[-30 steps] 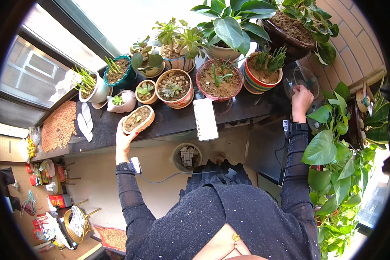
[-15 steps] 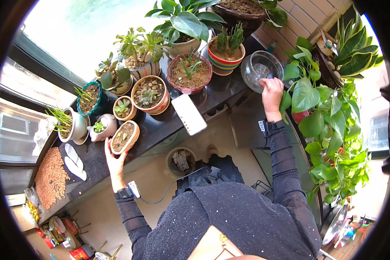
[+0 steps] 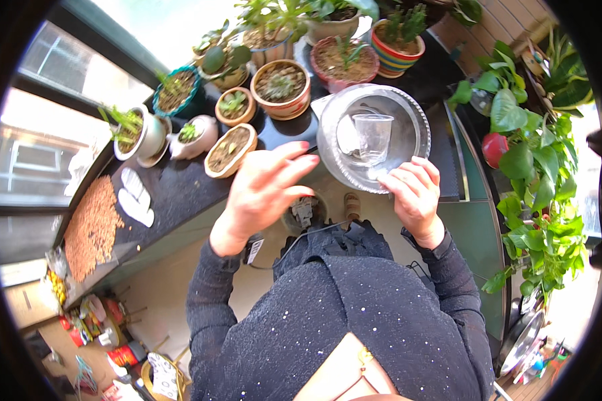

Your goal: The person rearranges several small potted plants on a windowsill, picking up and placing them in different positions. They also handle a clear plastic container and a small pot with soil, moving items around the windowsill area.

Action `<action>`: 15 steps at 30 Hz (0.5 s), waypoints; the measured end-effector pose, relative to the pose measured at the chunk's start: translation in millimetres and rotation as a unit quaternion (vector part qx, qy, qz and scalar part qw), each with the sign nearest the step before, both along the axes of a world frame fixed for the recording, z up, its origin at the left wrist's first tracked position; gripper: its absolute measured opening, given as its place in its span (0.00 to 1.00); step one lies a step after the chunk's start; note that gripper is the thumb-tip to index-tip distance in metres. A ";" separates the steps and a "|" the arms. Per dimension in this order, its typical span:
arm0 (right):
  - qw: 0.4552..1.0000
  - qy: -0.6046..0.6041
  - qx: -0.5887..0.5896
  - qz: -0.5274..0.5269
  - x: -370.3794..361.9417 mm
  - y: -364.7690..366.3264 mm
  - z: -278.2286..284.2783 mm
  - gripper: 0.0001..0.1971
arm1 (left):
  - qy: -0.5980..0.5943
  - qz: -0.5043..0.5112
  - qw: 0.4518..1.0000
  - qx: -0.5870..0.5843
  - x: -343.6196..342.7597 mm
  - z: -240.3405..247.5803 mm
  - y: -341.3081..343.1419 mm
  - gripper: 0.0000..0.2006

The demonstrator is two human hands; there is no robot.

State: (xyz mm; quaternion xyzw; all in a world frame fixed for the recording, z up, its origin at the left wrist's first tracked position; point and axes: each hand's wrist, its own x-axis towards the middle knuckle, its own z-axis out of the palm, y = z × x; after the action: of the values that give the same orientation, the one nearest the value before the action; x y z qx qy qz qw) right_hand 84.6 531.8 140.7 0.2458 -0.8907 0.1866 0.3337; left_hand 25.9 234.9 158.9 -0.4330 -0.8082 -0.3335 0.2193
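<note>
A clear bowl [image 3: 332,152] is raised in front of me, and my right hand [image 3: 415,199] pinches its near right rim. Inside the bowl lies a clear plastic cup [image 3: 373,137]. To the left of the bowl, my left hand [image 3: 261,190] is in the air with its fingers spread, holding nothing. Just behind that hand stands an oval terracotta pot [image 3: 231,152] with small seedlings in soil. Most of the white phone lying on the counter is hidden under the bowl.
Potted succulents, among them a round decorated pot [image 3: 281,90] and a striped pot [image 3: 398,50], line the dark counter [image 3: 180,190]. At its left end are white gloves [image 3: 136,197] and a heap of reddish-brown pellets [image 3: 90,230]. Trailing leafy plants [image 3: 545,167] hang at the right.
My right hand has lifted the bowl off the counter and brought it left, toward me. My left hand has let go of the oval pot and moved right toward the bowl.
</note>
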 end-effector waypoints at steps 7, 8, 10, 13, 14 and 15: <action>0.990 0.004 0.013 0.138 -5.3 -55.4 5.8 0.10 | 0.043 0.015 0.992 -0.120 17.6 27.9 -17.7 0.14; 0.988 0.002 0.009 0.152 -8.4 -61.5 6.9 0.10 | 0.038 0.027 0.991 -0.127 20.8 28.0 -23.3 0.13; 0.982 -0.029 -0.004 0.185 -15.3 -70.8 12.1 0.11 | 0.038 0.047 0.989 -0.135 27.9 27.1 -34.2 0.12; 0.952 -0.155 0.033 0.261 -30.5 -74.7 30.9 0.16 | 0.020 0.069 0.989 -0.129 38.1 23.5 -46.1 0.10; 0.935 -0.200 0.034 0.292 -36.4 -73.5 40.1 0.21 | 0.011 0.074 0.989 -0.131 41.1 22.0 -49.3 0.10; 0.928 -0.215 0.051 0.300 -44.7 -72.3 49.5 0.31 | 0.010 0.080 0.990 -0.119 44.3 20.1 -51.2 0.09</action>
State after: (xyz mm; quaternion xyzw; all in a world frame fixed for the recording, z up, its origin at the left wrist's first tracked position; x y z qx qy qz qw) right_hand 39.9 459.5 190.2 0.4720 -0.8343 0.2803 0.0502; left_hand 70.1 183.7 178.9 -0.3934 -0.8718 -0.2122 0.2003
